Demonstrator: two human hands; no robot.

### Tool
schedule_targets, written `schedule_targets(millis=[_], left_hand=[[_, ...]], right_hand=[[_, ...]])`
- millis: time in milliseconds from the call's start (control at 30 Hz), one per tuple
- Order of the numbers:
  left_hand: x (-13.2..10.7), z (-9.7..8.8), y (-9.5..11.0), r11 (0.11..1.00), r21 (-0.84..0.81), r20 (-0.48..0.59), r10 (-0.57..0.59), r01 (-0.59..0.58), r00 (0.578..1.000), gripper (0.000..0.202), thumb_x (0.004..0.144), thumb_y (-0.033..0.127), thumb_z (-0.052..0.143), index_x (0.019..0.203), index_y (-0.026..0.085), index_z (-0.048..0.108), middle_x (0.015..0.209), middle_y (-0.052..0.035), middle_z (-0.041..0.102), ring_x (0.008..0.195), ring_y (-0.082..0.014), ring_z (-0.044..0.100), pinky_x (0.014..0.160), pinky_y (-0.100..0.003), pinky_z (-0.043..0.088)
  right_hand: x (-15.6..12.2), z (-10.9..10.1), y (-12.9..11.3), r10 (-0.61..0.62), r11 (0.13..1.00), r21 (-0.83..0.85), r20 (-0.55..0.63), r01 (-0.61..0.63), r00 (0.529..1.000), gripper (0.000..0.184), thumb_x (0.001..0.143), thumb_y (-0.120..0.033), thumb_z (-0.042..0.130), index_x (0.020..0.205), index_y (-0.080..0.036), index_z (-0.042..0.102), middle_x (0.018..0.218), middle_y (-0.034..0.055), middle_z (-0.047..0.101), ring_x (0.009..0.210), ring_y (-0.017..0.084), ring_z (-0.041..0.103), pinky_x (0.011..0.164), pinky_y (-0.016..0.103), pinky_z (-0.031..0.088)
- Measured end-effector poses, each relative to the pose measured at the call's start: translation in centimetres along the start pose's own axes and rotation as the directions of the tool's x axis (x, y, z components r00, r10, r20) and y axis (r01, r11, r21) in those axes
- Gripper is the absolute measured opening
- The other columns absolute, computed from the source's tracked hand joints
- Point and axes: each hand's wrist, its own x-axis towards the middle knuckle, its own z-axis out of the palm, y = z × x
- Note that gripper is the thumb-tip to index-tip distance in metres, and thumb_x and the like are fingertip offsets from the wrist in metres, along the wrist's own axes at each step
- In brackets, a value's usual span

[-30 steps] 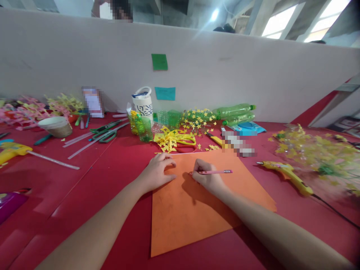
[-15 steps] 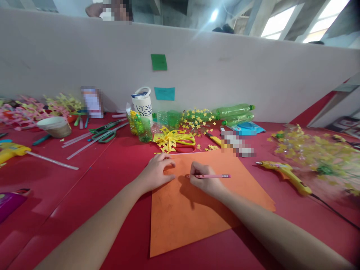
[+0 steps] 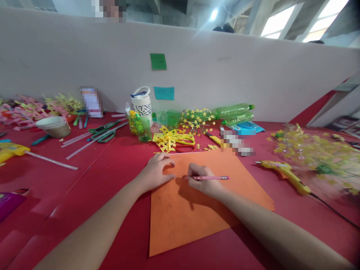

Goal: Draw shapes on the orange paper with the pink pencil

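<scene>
An orange sheet of paper [image 3: 197,210] lies flat on the red table [image 3: 84,187] in front of me. My left hand [image 3: 156,173] rests with curled fingers on the sheet's far left corner, pressing it down. My right hand [image 3: 204,182] is closed on a pink pencil [image 3: 209,177], whose tip touches the paper near the far edge. The pencil's eraser end points right.
Beyond the sheet lie yellow paper stars [image 3: 171,139], yellow-handled scissors [image 3: 187,141], a white mug [image 3: 142,105], green bottles [image 3: 234,112] and green scissors [image 3: 105,133]. A yellow glue gun [image 3: 284,173] lies at the right, another glue gun [image 3: 11,150] at the left. A grey partition [image 3: 225,75] stands behind.
My right hand with the pencil has slid slightly left along the paper's far edge. The left hand has stayed on the corner.
</scene>
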Motion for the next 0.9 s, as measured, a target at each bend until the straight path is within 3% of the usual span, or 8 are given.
schedule_targets(millis=[200,300,500,633,767,900], left_hand=[[0.0,0.0,0.1,1.0,-0.002,-0.01,0.017,-0.017,1.0,0.025,0.074,0.035,0.069,0.095,0.022,0.064,0.116,-0.0078,0.05,0.107,-0.0283,0.049,0.095,-0.044,0.039],[-0.1,-0.2,0.3,0.999,-0.02,-0.036,0.04,-0.041,0.999,0.017,0.076,0.025,0.064,0.092,0.021,0.063,0.115,-0.0073,0.049,0.106,-0.0263,0.05,0.095,-0.042,0.04],[0.1,-0.4,0.1,0.996,-0.072,-0.098,0.037,-0.044,0.995,0.031,0.073,0.001,0.042,0.086,0.019,0.064,0.099,-0.0051,0.057,0.094,-0.0202,0.056,0.085,-0.033,0.045],[0.3,-0.2,-0.2,0.998,-0.05,-0.127,0.032,-0.039,0.991,0.029,0.078,0.004,0.041,0.085,0.02,0.065,0.091,-0.0046,0.058,0.09,-0.02,0.056,0.081,-0.034,0.046],[0.3,-0.3,-0.3,1.0,0.013,-0.155,0.03,-0.029,0.987,0.027,0.083,0.008,0.041,0.087,0.019,0.066,0.092,-0.006,0.058,0.09,-0.0203,0.054,0.082,-0.034,0.045],[0.2,-0.6,0.2,0.994,0.103,-0.135,0.039,-0.025,0.99,0.015,0.082,0.017,0.052,0.082,0.02,0.067,0.09,-0.0063,0.059,0.09,-0.0246,0.052,0.086,-0.044,0.038]], right_hand=[[0.0,0.0,-0.3,-0.004,1.0,0.016,-0.008,0.004,1.0,0.012,0.068,-0.011,0.048,0.062,-0.019,0.041,0.05,-0.0067,0.04,0.047,0.007,0.033,0.044,0.018,0.023],[0.0,-0.2,-0.3,0.01,0.998,0.063,0.004,-0.011,1.0,0.012,0.067,-0.011,0.049,0.062,-0.019,0.041,0.051,-0.0064,0.042,0.047,0.007,0.035,0.044,0.018,0.024],[0.2,-1.0,0.2,0.166,0.921,0.363,-0.026,-0.145,0.986,0.012,0.079,-0.026,0.048,0.07,-0.019,0.045,0.054,-0.0036,0.054,0.042,0.009,0.047,0.041,0.019,0.034],[0.4,-1.4,0.5,0.227,0.873,0.446,-0.019,-0.195,0.974,0.02,0.084,-0.037,0.044,0.075,-0.02,0.045,0.05,-0.0047,0.054,0.037,0.009,0.045,0.037,0.019,0.031],[0.3,-1.2,0.4,0.152,0.905,0.393,0.052,-0.16,0.987,0.01,0.074,-0.024,0.055,0.078,-0.019,0.048,0.056,-0.0053,0.053,0.044,0.008,0.045,0.042,0.018,0.032],[0.0,-1.0,0.4,0.084,0.936,0.334,0.086,-0.108,0.993,0.005,0.069,-0.016,0.056,0.072,-0.017,0.052,0.06,-0.0043,0.051,0.051,0.007,0.042,0.045,0.019,0.029]])
